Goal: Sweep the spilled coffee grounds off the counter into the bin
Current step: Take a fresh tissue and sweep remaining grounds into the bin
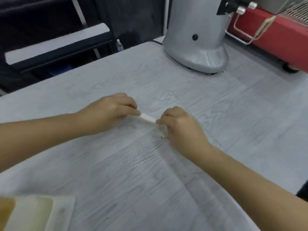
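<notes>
On the pale wood-grain counter both of my hands pinch a small white strip, maybe folded paper or tissue, held just above the surface. My left hand grips its left end and my right hand grips its right end. A few dark coffee specks lie on the counter just under my right hand, and a faint dark smear lies between the hands. More dark grounds gather at the foot of the grinder. No bin is in sight.
A silver grinder stands at the back of the counter, with a red machine to its right. A cream tray-like object sits at the near left corner. Beyond the counter's far left edge are dark shelves and a water bottle.
</notes>
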Tool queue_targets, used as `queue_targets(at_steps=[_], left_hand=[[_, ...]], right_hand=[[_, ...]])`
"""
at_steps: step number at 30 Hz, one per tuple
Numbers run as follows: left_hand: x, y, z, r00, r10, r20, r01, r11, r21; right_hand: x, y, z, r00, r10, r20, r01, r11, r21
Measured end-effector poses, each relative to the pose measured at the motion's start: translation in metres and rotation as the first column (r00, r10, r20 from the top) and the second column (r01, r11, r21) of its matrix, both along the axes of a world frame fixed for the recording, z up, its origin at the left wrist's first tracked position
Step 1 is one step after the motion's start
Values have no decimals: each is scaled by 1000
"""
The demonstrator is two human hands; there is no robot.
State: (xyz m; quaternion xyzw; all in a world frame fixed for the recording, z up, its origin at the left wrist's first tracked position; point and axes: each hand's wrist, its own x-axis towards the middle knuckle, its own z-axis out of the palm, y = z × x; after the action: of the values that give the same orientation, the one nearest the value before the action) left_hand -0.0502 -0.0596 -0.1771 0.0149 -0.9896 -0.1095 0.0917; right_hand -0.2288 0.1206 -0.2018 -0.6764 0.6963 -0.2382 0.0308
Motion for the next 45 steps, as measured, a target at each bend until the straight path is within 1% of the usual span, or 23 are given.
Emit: queue_targets(at_steps=[3,5,7,10,12,14,17,19,23,26,28,30,31,32,34,36,37,38,40,42,43,45], left_hand=[[-23,-29,13,969,212,-129,-221,974,-54],[-38,-48,9,931,325,-164,-340,938,-71],[-49,-62,-4,889,434,-143,-445,894,-53],[-55,-68,-24,796,605,-28,-606,795,-26],[-56,-62,-32,727,685,-39,-685,728,13],[-52,-47,-35,702,709,-69,-708,705,41],[-36,-6,-37,724,681,-110,-685,728,1],[-24,33,-43,714,682,-157,-692,722,-8],[-1,122,-48,673,709,-214,-719,694,39],[8,166,-45,656,732,-184,-733,676,79],[8,176,-40,631,762,-146,-753,647,119],[6,176,-33,559,820,-122,-800,572,179],[6,174,-29,498,859,-120,-833,513,208],[7,171,-24,424,897,-127,-867,442,231],[12,165,-11,248,958,-144,-929,277,247],[20,161,-1,66,989,-130,-978,90,191],[24,161,1,1,994,-105,-989,16,145],[29,162,0,-37,995,-89,-995,-29,92],[35,165,-7,-77,996,-55,-997,-78,-13],[38,168,-18,-151,989,-10,-987,-151,-47],[39,169,-23,-191,982,-5,-981,-191,-40],[37,171,-29,-235,972,-23,-972,-235,14]], right_hand=[[-37,-58,17,996,-11,-92,1,995,-101],[-64,-108,19,991,-13,-135,0,996,-93],[-77,-147,12,989,39,-143,-45,998,-40],[-72,-173,-7,993,65,-98,-60,997,52],[-68,-176,-16,999,32,-39,-31,999,28],[-68,-167,-22,998,58,-38,-59,998,-17],[-65,-134,-20,983,178,-52,-180,983,-25],[-59,-102,-16,962,269,-48,-271,962,-34],[-48,-30,-15,901,433,-29,-434,899,-56],[-48,-2,-14,839,544,2,-544,839,-12],[-52,-9,-5,794,608,15,-608,793,45],[-51,-32,9,751,660,-9,-658,750,70],[-47,-49,18,732,680,-32,-679,733,54],[-40,-68,26,711,701,-62,-701,713,23],[-14,-107,43,647,751,-136,-761,648,-41],[22,-142,54,546,812,-207,-835,548,-55],[42,-155,56,488,839,-240,-870,491,-50],[63,-166,55,430,863,-265,-900,434,-45],[98,-180,42,316,907,-278,-946,322,-24],[119,-186,24,214,944,-251,-973,230,34],[122,-187,16,186,958,-220,-978,201,48],[116,-192,4,183,970,-157,-982,187,9]])
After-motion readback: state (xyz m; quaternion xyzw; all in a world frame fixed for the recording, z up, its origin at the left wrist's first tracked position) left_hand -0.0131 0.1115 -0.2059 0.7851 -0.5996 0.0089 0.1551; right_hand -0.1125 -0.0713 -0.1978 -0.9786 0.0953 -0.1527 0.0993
